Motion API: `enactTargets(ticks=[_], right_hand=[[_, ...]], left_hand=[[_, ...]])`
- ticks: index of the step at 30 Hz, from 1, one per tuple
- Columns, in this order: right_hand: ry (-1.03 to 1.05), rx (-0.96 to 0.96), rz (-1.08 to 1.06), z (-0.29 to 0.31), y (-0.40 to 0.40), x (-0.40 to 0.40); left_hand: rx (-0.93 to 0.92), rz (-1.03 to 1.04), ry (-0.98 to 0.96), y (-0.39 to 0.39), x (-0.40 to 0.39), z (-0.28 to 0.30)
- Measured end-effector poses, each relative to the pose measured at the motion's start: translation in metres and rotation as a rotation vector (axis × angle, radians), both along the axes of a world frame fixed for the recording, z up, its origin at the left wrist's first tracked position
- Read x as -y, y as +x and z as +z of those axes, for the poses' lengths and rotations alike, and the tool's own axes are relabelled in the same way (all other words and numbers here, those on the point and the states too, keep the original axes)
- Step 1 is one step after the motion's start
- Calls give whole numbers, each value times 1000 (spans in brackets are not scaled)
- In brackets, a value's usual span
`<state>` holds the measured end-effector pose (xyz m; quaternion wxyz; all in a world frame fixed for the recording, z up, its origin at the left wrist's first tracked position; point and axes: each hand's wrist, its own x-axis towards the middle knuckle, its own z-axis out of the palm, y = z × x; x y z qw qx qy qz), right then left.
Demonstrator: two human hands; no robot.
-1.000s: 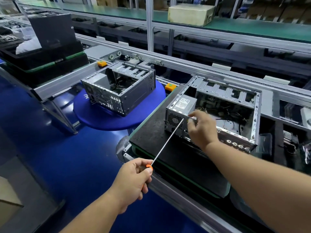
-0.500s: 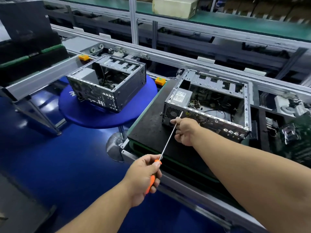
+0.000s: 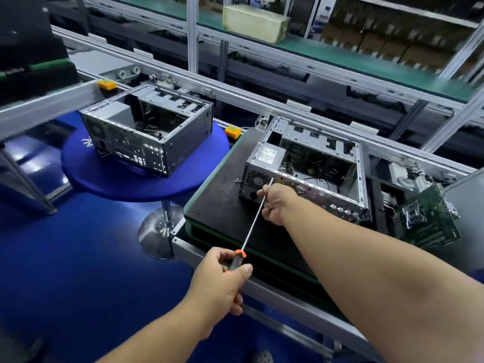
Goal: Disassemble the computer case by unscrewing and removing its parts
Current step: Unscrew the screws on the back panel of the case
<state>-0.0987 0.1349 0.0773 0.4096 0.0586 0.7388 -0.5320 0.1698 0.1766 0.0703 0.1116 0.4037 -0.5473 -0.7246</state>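
Note:
An open grey computer case (image 3: 309,166) lies on a black mat (image 3: 217,205), its rear panel facing me, with a power supply (image 3: 268,155) in its near left corner. My left hand (image 3: 222,281) grips the orange-and-black handle of a long screwdriver (image 3: 255,216). The thin shaft runs up to the rear panel, tip near the top edge by the fan grille. My right hand (image 3: 277,203) pinches the shaft just below the tip, right in front of the panel.
A second open case (image 3: 146,132) sits on a round blue table (image 3: 125,176) to the left. A green circuit board (image 3: 429,218) lies right of the mat. Conveyor rails (image 3: 262,100) and shelving run behind. Two orange blocks (image 3: 233,132) sit on the rail.
My right hand came down from the case's top edge to the rear panel and took hold of the screwdriver shaft. The tip now meets the panel; my view shifted right.

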Motion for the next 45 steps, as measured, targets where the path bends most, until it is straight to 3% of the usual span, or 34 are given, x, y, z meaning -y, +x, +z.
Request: enactTargets(ticks=[5,8,14,16,20,25,27,33,37,39,42,45], right_hand=[[-2,0,-14,-5,-3,3],[-13,7,-29,-6,-5,3],[-41,9,-22,-2,-6,2],[-39,15,-30,0,-6,3],[-41,40,-52,2,-6,3],[-38,51,-64,1,-4,6],[-41,51,-63,-1,-4,8],[-38,36,-59,-1,-6,9],[-43,33,-67,0,-8,9],[-49,29,-71,0,-9,10],[-50,24,-73,0,-11,10],[-60,36,-76,-2,-11,11]], left_hand=[[70,86,-52,-1,-4,2],[93,86,23,-6,-3,5],[-96,79,735,-5,-1,13],[-141,54,812,-5,0,14],[-72,16,590,-7,-5,9],[122,-12,-128,-3,-3,-5],[176,16,-261,1,-2,-8],[108,67,-21,-2,-1,-8],[2,67,554,-1,1,7],[-52,23,748,1,4,11],[-76,-14,775,0,4,12],[-6,-17,594,-2,0,11]])
